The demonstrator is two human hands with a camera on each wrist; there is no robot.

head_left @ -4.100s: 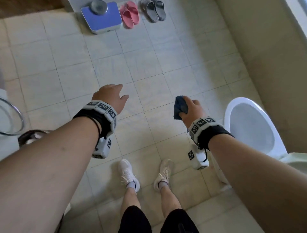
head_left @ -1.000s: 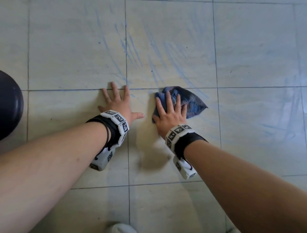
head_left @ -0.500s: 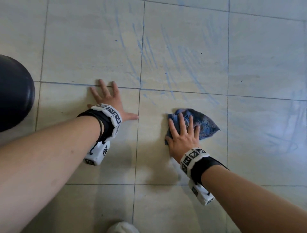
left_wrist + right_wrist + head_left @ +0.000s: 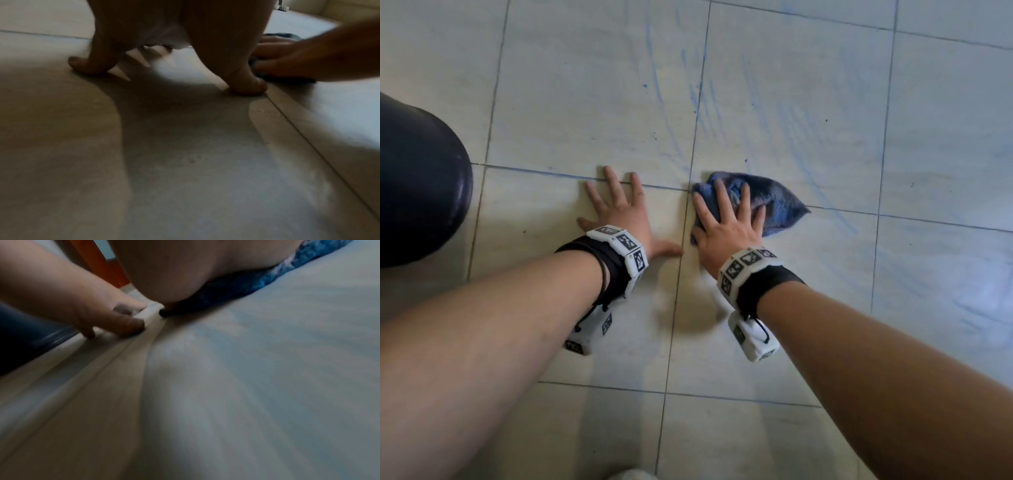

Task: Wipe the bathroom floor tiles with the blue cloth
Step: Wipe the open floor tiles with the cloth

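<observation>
From the head view, the blue cloth (image 4: 774,205) is seen bunched on the floor tiles (image 4: 585,102), lying across a grout line just right of where two lines cross, and it is pinned under the right hand (image 4: 726,226), whose fingers are spread straight and flat over it without curling round it; this flat pressing is judged to suit rubbing, since the whole palm bears on the cloth. The cloth's long axis runs roughly left to right, and its pointed corner is turned to the right, away from the left hand (image 4: 619,212). The left hand is laid flat on bare tile just beside the cloth, fingers splayed and nothing held, probably as a prop for the person's weight. Faint blue streaks (image 4: 709,99) are marked on the tiles beyond the hands, and a dark rounded object (image 4: 417,178) is seen at the left edge. In the left wrist view, the left hand's fingertips (image 4: 248,86) are shown planted on the tile, with the right hand and a dark strip of cloth (image 4: 287,79) at the right. In the right wrist view, which is blurred, the cloth (image 4: 267,277) is seen squashed between the palm and the tile, and the left hand is seen close by.
</observation>
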